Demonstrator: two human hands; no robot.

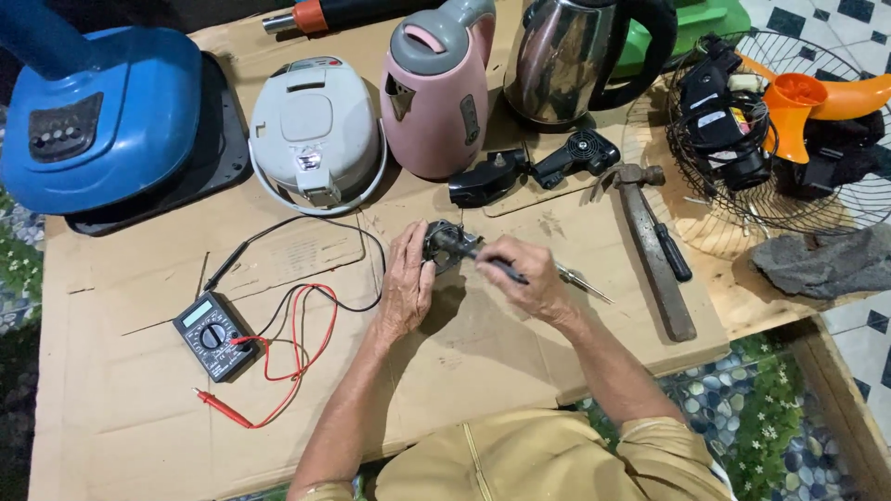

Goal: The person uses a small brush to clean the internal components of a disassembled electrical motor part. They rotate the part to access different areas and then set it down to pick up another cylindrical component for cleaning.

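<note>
A small grey motor part [445,245] is pinned at the centre of the desk [520,343], the left hand [406,288] curled around its near side with the grip clamped on it. From three o'clock the right hand [524,276] is brought in, fingers closed on a dark-handled screwdriver [497,263] whose tip is laid against the top of the part. A second, thin screwdriver [585,282] is left lying just past the right hand. Out at eight o'clock a multimeter [213,336] is parked with its red and black leads trailing loose, touching nothing. At twelve o'clock a black plastic housing [487,178] is seen, already separated, with a pink kettle [436,88], a steel kettle [566,60] and a white rice cooker [316,130] lined up behind. A hammer [654,246] is laid at two o'clock, beside a fan cage [770,130]. The work is judged to be mid-way: the part is out and exposed, tool on it, nothing reassembled yet.
</note>
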